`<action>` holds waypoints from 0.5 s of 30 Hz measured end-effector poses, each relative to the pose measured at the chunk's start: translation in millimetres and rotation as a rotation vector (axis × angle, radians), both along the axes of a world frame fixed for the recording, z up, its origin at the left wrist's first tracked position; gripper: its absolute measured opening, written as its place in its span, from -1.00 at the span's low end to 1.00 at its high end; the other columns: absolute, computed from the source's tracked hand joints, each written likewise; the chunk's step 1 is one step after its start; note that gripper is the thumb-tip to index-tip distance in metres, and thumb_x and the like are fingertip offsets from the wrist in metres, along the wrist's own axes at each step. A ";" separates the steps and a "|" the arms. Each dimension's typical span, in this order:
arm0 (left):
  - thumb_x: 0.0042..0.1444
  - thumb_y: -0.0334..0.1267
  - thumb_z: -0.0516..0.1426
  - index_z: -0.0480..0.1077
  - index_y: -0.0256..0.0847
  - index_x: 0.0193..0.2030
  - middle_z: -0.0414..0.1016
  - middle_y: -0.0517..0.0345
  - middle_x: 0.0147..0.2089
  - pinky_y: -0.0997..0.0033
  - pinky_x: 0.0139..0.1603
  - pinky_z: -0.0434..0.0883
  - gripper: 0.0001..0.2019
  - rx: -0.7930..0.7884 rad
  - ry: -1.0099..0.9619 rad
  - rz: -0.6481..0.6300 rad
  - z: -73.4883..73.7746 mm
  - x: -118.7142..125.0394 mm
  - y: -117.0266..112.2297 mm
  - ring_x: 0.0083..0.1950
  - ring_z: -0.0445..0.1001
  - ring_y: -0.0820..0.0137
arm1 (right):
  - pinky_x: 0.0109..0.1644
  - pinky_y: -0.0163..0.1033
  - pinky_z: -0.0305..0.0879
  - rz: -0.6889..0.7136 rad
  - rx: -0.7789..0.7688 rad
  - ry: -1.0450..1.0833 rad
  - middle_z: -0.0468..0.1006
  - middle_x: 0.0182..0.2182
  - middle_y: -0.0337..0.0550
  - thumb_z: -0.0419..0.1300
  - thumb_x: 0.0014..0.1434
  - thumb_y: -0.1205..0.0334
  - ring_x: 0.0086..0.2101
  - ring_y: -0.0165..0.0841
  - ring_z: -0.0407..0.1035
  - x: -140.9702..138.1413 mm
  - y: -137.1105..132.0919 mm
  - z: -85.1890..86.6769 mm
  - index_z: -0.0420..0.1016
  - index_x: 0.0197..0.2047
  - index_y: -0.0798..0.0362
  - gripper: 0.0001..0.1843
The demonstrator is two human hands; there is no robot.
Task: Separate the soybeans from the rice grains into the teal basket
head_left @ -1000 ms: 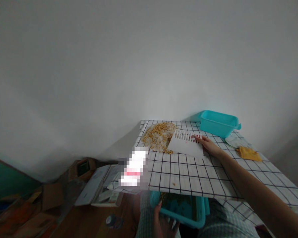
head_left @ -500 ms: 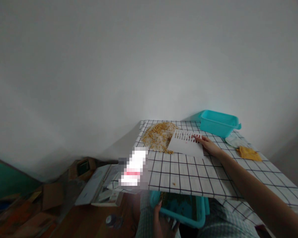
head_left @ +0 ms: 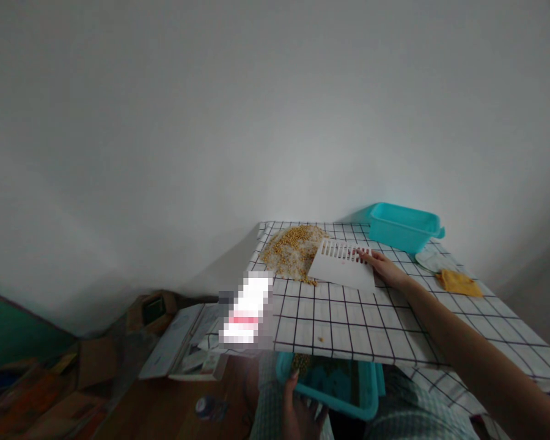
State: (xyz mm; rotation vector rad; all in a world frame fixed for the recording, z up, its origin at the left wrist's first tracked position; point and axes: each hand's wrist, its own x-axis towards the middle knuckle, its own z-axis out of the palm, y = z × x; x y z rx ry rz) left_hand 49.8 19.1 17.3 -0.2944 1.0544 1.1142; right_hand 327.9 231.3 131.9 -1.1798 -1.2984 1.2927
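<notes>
My right hand [head_left: 384, 269] grips the right side of a white slotted plastic board [head_left: 341, 271], its fingers closed around the slotted end. The board lies tilted on the table, its left edge against a spread of yellow soybeans [head_left: 293, 247]. Below the table's front edge my left hand [head_left: 300, 412] holds a turquoise basin [head_left: 323, 397] by its near side, thumb over the rim and fingers underneath. Soybeans sit inside the basin, heaped at its left end; the table edge hides its far part.
A second turquoise basin [head_left: 403, 227] stands at the table's back right. Beside it lie a clear plastic item [head_left: 433, 260] and a yellow cloth [head_left: 459, 283]. A checked cloth [head_left: 348, 330] covers the table. Cardboard boxes [head_left: 96, 362] and an open white box [head_left: 183, 342] lie at lower left.
Very little differs. More soybeans show at the left end of the held basin, and the small cluster by the board's lower left corner has shifted slightly left.
</notes>
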 end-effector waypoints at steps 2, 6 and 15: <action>-0.09 0.04 0.22 0.38 -0.05 0.02 0.58 -0.04 -0.12 0.11 -0.17 0.37 -0.49 0.012 0.001 -0.004 -0.1 -0.2 -0.1 -0.16 0.55 0.09 | -0.31 -0.27 0.42 -0.008 -0.015 0.046 0.66 -0.26 -0.14 0.31 0.07 -0.12 -0.36 -0.31 0.50 0.1 0.5 -0.6 0.56 -0.24 0.03 -0.62; -0.06 0.01 0.20 0.39 -0.06 -0.03 0.59 -0.02 -0.10 0.11 -0.15 0.38 -0.56 -0.003 0.002 -0.005 0.7 -0.7 0.2 -0.13 0.55 0.09 | -0.30 -0.27 0.42 -0.023 -0.024 0.100 0.65 -0.26 -0.17 0.34 0.04 -0.08 -0.36 -0.32 0.50 0.8 1.4 -2.1 0.55 -0.24 0.00 -0.65; -0.07 -0.01 0.23 0.39 -0.09 -0.05 0.61 -0.03 -0.18 0.09 -0.19 0.40 -0.57 -0.002 -0.016 0.010 0.5 -1.0 0.3 -0.18 0.57 0.07 | -0.22 -0.26 0.45 -0.035 -0.002 0.094 0.65 -0.22 -0.18 0.34 0.04 -0.11 -0.29 -0.29 0.51 4.8 6.1 -9.4 0.55 -0.23 -0.02 -0.64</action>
